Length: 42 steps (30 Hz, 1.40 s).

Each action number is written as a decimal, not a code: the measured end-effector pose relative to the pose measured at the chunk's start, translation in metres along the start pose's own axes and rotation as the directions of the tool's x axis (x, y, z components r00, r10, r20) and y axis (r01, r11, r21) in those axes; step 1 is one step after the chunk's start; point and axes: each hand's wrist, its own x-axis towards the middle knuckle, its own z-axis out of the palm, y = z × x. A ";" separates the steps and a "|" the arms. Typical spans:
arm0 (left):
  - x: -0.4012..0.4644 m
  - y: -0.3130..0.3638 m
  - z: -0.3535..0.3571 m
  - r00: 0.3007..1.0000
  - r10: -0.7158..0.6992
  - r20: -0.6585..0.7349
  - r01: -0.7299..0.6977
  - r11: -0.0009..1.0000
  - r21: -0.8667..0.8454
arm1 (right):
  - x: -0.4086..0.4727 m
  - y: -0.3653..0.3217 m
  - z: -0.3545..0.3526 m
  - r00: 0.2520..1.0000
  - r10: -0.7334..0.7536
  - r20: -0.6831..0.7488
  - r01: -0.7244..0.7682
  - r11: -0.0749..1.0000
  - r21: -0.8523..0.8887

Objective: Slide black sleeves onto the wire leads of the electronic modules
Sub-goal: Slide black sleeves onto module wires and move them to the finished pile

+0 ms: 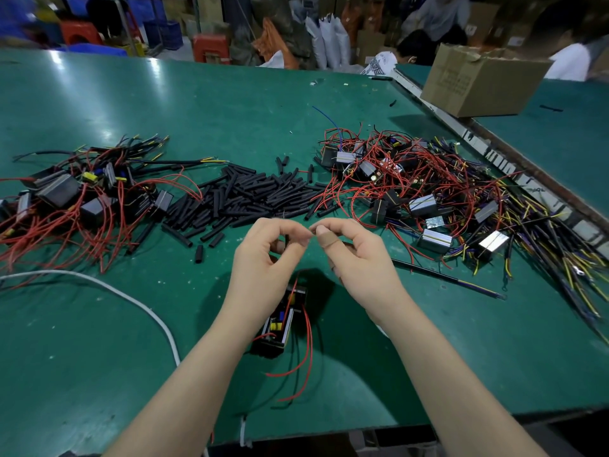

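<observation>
1. Both hands are raised over the green tabletop [230, 103], fingertips close together at the middle of the view.
2. The left hand [267, 262] has its fingers curled inward, thumb and forefinger meeting in a pinch; something dark shows inside the curl, possibly a black sleeve, though I cannot tell for sure.
3. The right hand [359, 258] is also curled into a pinch, its thumb wrapped in a tan bandage; what it pinches is too small to make out.
4. An electronic module [280, 321] sits below the left wrist, open side up, its red leads [308, 354] trailing toward the near edge of the tabletop.
5. A sleeved lead [445, 278] with yellow and purple wire ends stretches out to the right from behind the right hand.
6. A heap of loose black sleeves [244, 199] lies just beyond the hands.
7. On the left lies a pile of modules with black-sleeved leads [82, 192]; on the right, a larger tangle of modules with red and yellow wires [428, 192].
8. A white cable [131, 298] curves across the near left of the tabletop.
9. A cardboard box [478, 80] stands at the far right.
</observation>
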 end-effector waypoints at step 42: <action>0.006 0.004 -0.007 0.998 -0.018 0.066 0.019 1.000 -0.005 | 0.001 0.012 -0.008 0.805 -0.594 -0.016 0.517 0.714 -0.473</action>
